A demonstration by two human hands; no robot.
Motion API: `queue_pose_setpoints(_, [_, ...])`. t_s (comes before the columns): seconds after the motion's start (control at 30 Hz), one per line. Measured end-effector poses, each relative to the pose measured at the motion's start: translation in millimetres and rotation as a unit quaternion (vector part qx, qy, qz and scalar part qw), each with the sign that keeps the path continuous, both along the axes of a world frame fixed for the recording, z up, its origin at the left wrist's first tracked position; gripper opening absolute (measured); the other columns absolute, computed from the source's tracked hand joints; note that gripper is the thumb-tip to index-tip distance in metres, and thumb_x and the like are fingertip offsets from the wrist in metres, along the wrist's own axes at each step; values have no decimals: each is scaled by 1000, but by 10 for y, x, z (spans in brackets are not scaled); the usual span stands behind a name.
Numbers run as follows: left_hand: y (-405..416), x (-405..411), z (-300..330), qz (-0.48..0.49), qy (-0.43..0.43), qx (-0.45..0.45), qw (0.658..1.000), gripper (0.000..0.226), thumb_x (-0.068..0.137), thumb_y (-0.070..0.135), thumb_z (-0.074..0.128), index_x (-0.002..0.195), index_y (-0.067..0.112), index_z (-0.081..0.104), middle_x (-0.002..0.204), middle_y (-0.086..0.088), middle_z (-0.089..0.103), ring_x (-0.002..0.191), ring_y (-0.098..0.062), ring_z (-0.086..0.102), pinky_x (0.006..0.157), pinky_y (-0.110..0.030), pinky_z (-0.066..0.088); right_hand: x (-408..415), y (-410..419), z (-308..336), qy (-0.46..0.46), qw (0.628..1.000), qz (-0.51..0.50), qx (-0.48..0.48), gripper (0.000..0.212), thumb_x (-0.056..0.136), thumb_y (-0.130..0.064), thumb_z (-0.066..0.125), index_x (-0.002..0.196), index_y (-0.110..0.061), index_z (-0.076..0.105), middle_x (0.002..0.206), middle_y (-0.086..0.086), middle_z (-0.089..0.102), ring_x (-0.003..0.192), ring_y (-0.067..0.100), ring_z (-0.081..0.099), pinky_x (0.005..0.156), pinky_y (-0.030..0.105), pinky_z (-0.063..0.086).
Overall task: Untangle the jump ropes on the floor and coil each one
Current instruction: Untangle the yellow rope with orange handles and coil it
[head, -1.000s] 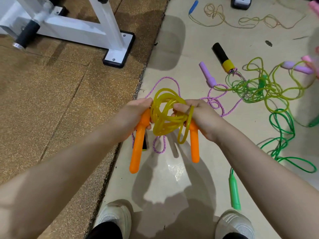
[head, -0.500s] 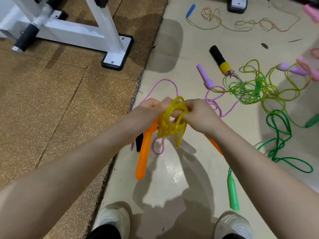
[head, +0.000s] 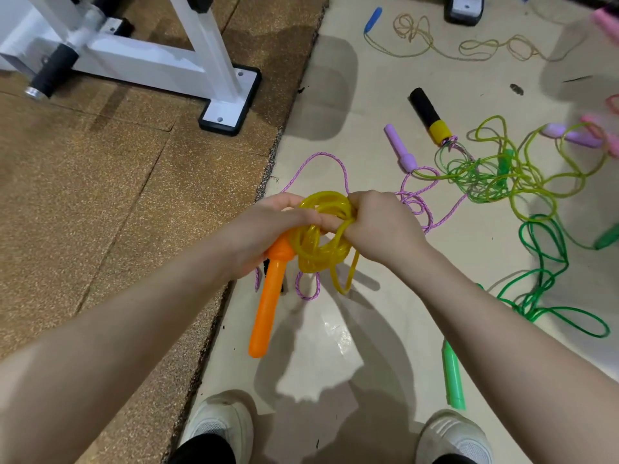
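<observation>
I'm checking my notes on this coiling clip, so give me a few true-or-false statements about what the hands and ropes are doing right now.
1. Both hands grip the yellow rope coil. True.
2. The orange handle lies flat on the floor. False: it hangs down from the left hand.
3. The right hand holds a green handle. False: the green handle lies on the floor.
4. A purple rope lies on the floor beyond the hands. True.

We see a translucent yellow rope (head: 318, 242) with an orange handle (head: 268, 306), a pink-and-white speckled cord (head: 341, 169) with a lilac handle (head: 400, 150), green ropes (head: 542, 262), a black-and-yellow handle (head: 430, 117), speckled brown matting (head: 100, 195)
</observation>
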State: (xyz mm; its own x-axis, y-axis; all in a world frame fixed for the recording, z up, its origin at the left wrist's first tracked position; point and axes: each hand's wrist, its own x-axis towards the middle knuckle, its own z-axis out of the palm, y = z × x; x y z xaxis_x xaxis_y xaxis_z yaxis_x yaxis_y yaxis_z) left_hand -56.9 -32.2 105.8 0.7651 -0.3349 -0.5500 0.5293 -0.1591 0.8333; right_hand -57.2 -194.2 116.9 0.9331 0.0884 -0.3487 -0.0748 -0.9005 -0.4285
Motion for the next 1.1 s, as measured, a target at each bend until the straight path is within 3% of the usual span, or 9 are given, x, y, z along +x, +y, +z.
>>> queue_pose_setpoints(0.1, [-17,-46,-6,-37,-10,31,999,48,50,35,77,93,17,67,88,-14,65,83,-27,57,80,-45,42,26,-24,22,39,999,18,21,47,76,-64,58,61,-22,43,64,-1,46,73,25,51,62,31,40])
queue_pose_setpoints(0.23, [11,-48,20,-98,14,28,995,10,72,11,75,79,15,69,80,-10,66,81,-25,57,79,-42,45,26,-80,23,93,988,49,109,37,79,-53,63,74,-17,53,68,-1,52,73,19,50,61,29,38])
queue_pose_setpoints(0.37, [-66,-73,-27,-91,-25,114,989,13,77,-3,69,78,9,62,66,-4,62,62,-11,58,58,-16,47,44,-118,79,120,984,82,105,63,78,-45,69,131,-22,43,124,3,52,107,16,50,79,22,35])
queue_pose_setpoints(0.43, [-88,-105,-87,-73,-51,166,982,17,77,1,69,71,13,58,58,1,55,50,-4,52,44,-10,39,87,-162,190,110,984,105,93,79,76,-40,73,141,-24,31,137,4,41,115,15,45,79,19,32])
queue_pose_setpoints(0.53, [-109,-133,-83,-65,-35,145,987,15,79,0,65,72,10,57,57,0,52,38,3,46,39,-9,35,115,-149,312,97,983,113,110,81,77,-33,74,143,-25,28,139,3,40,108,9,42,79,18,32])
queue_pose_setpoints(0.63, [-145,-140,-28,-77,-17,77,994,10,78,-2,65,78,6,60,59,-3,57,47,-4,52,47,-13,40,72,-13,185,71,988,131,35,65,82,-21,64,140,-21,35,137,7,43,121,22,45,92,30,41])
queue_pose_setpoints(0.77, [-136,-160,-76,-33,18,14,999,12,61,7,63,72,12,59,69,-14,55,65,-22,52,63,-31,41,-31,138,89,17,991,115,-62,48,81,-26,53,128,-19,45,118,10,55,108,33,53,72,33,41])
queue_pose_setpoints(0.93, [-103,-188,-39,26,88,-111,990,14,70,0,56,61,11,57,47,0,58,40,-10,53,42,-14,41,-103,202,68,-45,992,78,-94,45,86,-24,49,129,-14,38,114,13,56,103,38,55,66,35,32])
queue_pose_setpoints(1.1, [-179,-234,-8,-74,55,-74,993,12,67,9,75,74,13,65,65,0,70,57,-9,64,52,-20,50,7,197,79,33,988,78,-130,45,83,-12,46,128,-11,36,115,12,55,104,36,54,67,35,33])
